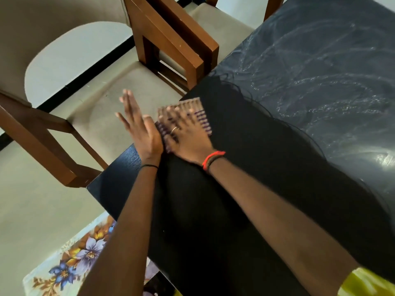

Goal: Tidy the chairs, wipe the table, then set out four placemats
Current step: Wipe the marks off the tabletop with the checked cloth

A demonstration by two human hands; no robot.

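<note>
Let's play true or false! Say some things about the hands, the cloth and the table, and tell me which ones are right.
1. The right hand presses flat on a purple-striped cloth. True.
2. The left hand holds a cup. False: its fingers are straight and it holds nothing.
3. The table is white. False: it is black, with wipe streaks on its far part.
4. A red band is on the right wrist. True.
5. A chair with a beige seat stands by the table's corner. True.
</note>
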